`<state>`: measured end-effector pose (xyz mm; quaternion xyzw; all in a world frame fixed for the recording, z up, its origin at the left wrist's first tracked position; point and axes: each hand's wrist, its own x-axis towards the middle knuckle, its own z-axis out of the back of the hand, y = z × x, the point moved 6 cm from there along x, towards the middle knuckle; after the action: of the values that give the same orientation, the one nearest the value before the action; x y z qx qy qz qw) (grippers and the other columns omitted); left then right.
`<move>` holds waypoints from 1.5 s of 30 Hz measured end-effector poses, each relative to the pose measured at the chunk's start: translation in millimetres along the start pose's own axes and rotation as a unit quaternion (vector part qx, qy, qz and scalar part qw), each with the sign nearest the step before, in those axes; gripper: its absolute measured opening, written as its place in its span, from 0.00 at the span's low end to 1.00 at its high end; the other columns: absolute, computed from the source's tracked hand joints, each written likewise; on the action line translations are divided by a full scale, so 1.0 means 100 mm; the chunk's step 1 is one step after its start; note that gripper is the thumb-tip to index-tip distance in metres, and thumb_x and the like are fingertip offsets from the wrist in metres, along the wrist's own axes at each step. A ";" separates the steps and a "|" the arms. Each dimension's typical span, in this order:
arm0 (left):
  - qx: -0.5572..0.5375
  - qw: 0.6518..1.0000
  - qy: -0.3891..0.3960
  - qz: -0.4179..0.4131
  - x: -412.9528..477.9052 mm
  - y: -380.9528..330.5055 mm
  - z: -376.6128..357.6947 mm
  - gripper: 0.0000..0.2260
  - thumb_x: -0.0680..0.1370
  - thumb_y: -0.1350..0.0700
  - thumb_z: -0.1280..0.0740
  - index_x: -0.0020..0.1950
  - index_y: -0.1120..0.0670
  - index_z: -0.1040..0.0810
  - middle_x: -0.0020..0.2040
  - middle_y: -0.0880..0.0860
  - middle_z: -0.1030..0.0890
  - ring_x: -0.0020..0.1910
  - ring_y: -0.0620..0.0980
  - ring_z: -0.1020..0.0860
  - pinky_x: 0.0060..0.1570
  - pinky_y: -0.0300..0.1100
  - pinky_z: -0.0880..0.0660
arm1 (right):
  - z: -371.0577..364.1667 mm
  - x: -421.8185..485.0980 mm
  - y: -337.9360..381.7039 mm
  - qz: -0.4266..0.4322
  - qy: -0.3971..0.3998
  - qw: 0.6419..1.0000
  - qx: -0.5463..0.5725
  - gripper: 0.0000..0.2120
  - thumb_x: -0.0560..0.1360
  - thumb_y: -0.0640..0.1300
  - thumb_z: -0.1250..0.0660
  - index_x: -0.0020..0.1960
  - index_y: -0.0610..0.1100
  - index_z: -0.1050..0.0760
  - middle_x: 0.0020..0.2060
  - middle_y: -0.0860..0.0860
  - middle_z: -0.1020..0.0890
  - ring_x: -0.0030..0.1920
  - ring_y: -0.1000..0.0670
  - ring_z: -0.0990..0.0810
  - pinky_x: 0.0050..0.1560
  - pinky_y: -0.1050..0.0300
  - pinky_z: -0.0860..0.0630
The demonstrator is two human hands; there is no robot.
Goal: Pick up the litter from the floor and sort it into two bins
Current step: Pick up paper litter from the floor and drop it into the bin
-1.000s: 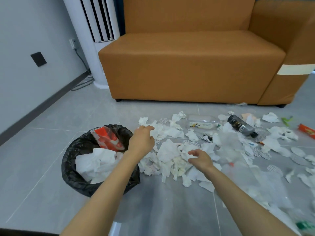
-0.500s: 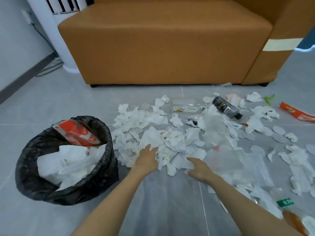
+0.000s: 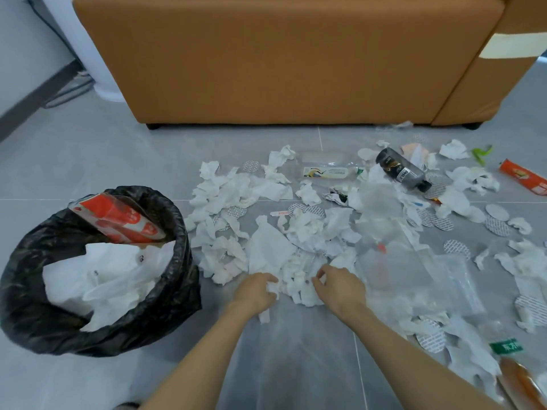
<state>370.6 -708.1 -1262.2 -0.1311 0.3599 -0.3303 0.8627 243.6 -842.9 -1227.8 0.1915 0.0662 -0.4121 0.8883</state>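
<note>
A heap of crumpled white tissues covers the grey tile floor in front of me. My left hand grips a wad of tissue at the heap's near edge, with a strip hanging below the fist. My right hand has its fingers curled into the tissues just right of it. A bin lined with a black bag stands at the left, holding white tissue and a red-and-white wrapper. Only this one bin is in view.
An orange sofa stands behind the litter. A clear bottle, a black bottle, clear plastic bags, round foil seals, an orange wrapper and a bottle with amber liquid lie among the paper.
Both hands came toward each other at the near edge of the heap and closed on tissues. My view dropped lower and shifted right, so the bin sits further left.
</note>
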 end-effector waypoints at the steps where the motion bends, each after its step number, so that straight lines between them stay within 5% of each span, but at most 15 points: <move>1: -0.029 0.999 0.024 0.007 -0.01 0.00 -0.03 0.18 0.76 0.54 0.34 0.66 0.49 0.28 0.64 0.51 0.27 0.62 0.49 0.27 0.58 0.37 0.31 | 0.01 0.04 0.06 0.018 -0.015 1.000 0.020 0.13 0.78 0.51 0.41 0.60 0.49 0.27 0.53 0.50 0.19 0.53 0.49 0.21 0.47 0.58 0.28; 5: -0.162 0.975 0.133 0.073 -0.11 0.02 -0.12 0.18 0.80 0.55 0.39 0.70 0.51 0.32 0.63 0.55 0.28 0.45 0.54 0.23 0.31 0.40 0.22 | -0.21 0.19 0.36 0.125 0.082 0.986 0.069 0.25 0.75 0.42 0.36 0.71 0.48 0.36 0.69 0.49 0.35 0.68 0.47 0.36 0.62 0.55 0.31; 8: -0.181 0.976 0.098 0.068 -0.12 0.01 0.05 0.17 0.81 0.59 0.44 0.70 0.53 0.33 0.64 0.56 0.28 0.35 0.53 0.21 0.22 0.40 0.24 | -0.45 0.18 0.47 0.137 0.180 0.974 0.016 0.31 0.75 0.42 0.36 0.74 0.45 0.44 0.73 0.48 0.43 0.70 0.42 0.41 0.66 0.49 0.33; 10: -0.159 0.985 0.043 0.040 -0.12 0.00 0.22 0.16 0.80 0.60 0.44 0.68 0.52 0.31 0.61 0.54 0.26 0.33 0.51 0.21 0.26 0.40 0.23 | -0.56 0.15 0.45 0.126 0.182 0.975 0.001 0.30 0.74 0.41 0.36 0.74 0.46 0.43 0.71 0.48 0.42 0.67 0.42 0.40 0.62 0.49 0.30; 13: 0.028 0.998 -0.046 -0.040 -0.10 -0.02 0.42 0.19 0.77 0.51 0.36 0.68 0.48 0.31 0.62 0.50 0.25 0.56 0.50 0.24 0.53 0.42 0.26 | -0.62 0.09 0.43 0.129 0.140 0.982 -0.002 0.26 0.74 0.37 0.35 0.70 0.47 0.37 0.66 0.48 0.37 0.63 0.45 0.36 0.56 0.53 0.27; 18: 0.199 0.974 0.089 -0.062 -0.12 0.08 -0.02 0.46 0.66 0.43 0.26 0.76 0.42 0.50 0.76 0.50 0.50 0.74 0.56 0.48 0.69 0.52 0.37 | -0.60 0.03 0.27 0.098 0.128 0.985 0.062 0.15 0.75 0.36 0.37 0.60 0.46 0.27 0.59 0.48 0.28 0.55 0.47 0.26 0.50 0.59 0.30; 21: 0.207 0.973 0.078 -0.074 -0.18 0.15 -0.21 0.44 0.66 0.53 0.24 0.76 0.45 0.47 0.73 0.52 0.47 0.70 0.55 0.43 0.64 0.48 0.31 | -0.48 0.02 0.16 0.050 0.094 0.985 0.137 0.11 0.73 0.35 0.37 0.53 0.44 0.22 0.54 0.45 0.23 0.50 0.47 0.23 0.45 0.61 0.31; 24: 0.179 0.980 0.045 -0.072 -0.19 0.19 -0.22 0.32 0.70 0.60 0.29 0.71 0.50 0.37 0.66 0.54 0.37 0.61 0.55 0.31 0.56 0.47 0.27 | -0.29 0.03 0.13 0.023 0.053 0.976 0.209 0.09 0.74 0.34 0.38 0.50 0.39 0.21 0.48 0.44 0.18 0.44 0.50 0.24 0.41 0.61 0.29; 27: 0.150 0.986 0.041 -0.053 -0.20 0.20 -0.19 0.19 0.74 0.61 0.36 0.65 0.55 0.30 0.62 0.57 0.29 0.57 0.57 0.25 0.56 0.48 0.26 | -0.15 0.05 0.13 0.005 0.038 0.962 0.269 0.09 0.75 0.36 0.37 0.53 0.39 0.21 0.45 0.48 0.19 0.45 0.52 0.25 0.36 0.72 0.32; 32: 0.007 0.998 -0.063 -0.028 -0.32 0.12 0.09 0.10 0.75 0.67 0.40 0.52 0.58 0.24 0.51 0.56 0.22 0.53 0.56 0.22 0.47 0.45 0.24 | 0.04 0.07 0.18 -0.048 0.042 0.920 0.386 0.10 0.74 0.37 0.33 0.56 0.39 0.22 0.46 0.47 0.21 0.48 0.49 0.24 0.49 0.58 0.28; 35: -0.089 0.985 -0.143 -0.045 -0.43 -0.06 0.49 0.06 0.74 0.66 0.38 0.41 0.56 0.26 0.42 0.53 0.23 0.45 0.52 0.24 0.38 0.40 0.33 | 0.20 0.14 0.27 -0.072 0.041 0.890 0.448 0.09 0.73 0.37 0.33 0.53 0.42 0.23 0.46 0.46 0.22 0.48 0.45 0.22 0.54 0.49 0.22; 38: -0.151 0.962 -0.215 -0.068 -0.57 -0.25 0.95 0.01 0.74 0.60 0.33 0.43 0.56 0.24 0.42 0.51 0.21 0.44 0.49 0.24 0.39 0.39 0.33 | 0.49 0.15 0.46 -0.057 0.031 0.870 0.489 0.07 0.74 0.37 0.33 0.51 0.44 0.25 0.47 0.44 0.21 0.46 0.46 0.22 0.45 0.53 0.22; 41: -0.186 0.941 -0.267 -0.093 -0.79 -0.40 1.37 0.04 0.74 0.61 0.33 0.40 0.59 0.25 0.39 0.55 0.20 0.41 0.53 0.22 0.40 0.42 0.29 | 0.85 0.11 0.74 -0.008 0.023 0.857 0.515 0.07 0.74 0.36 0.34 0.52 0.43 0.23 0.47 0.44 0.21 0.45 0.47 0.23 0.37 0.60 0.25; 43: -0.197 0.927 -0.303 -0.101 -0.99 -0.46 1.64 0.12 0.74 0.62 0.32 0.33 0.55 0.32 0.30 0.50 0.27 0.31 0.46 0.29 0.30 0.31 0.34 | 1.07 0.06 0.95 0.033 0.017 0.854 0.519 0.07 0.74 0.36 0.34 0.49 0.44 0.22 0.45 0.44 0.20 0.44 0.47 0.23 0.40 0.57 0.26; 45: -0.198 0.913 -0.341 -0.102 -1.22 -0.46 1.90 0.16 0.74 0.61 0.32 0.32 0.54 0.37 0.29 0.48 0.33 0.29 0.45 0.36 0.27 0.32 0.37 | 1.26 -0.03 1.22 0.072 0.017 0.854 0.516 0.05 0.74 0.38 0.34 0.46 0.46 0.23 0.43 0.44 0.20 0.43 0.47 0.23 0.42 0.55 0.27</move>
<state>419.6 -663.8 -1041.8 -0.4398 0.0869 -0.2735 0.8510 328.7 -818.9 -1076.1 0.6332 -0.1551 -0.3186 0.6881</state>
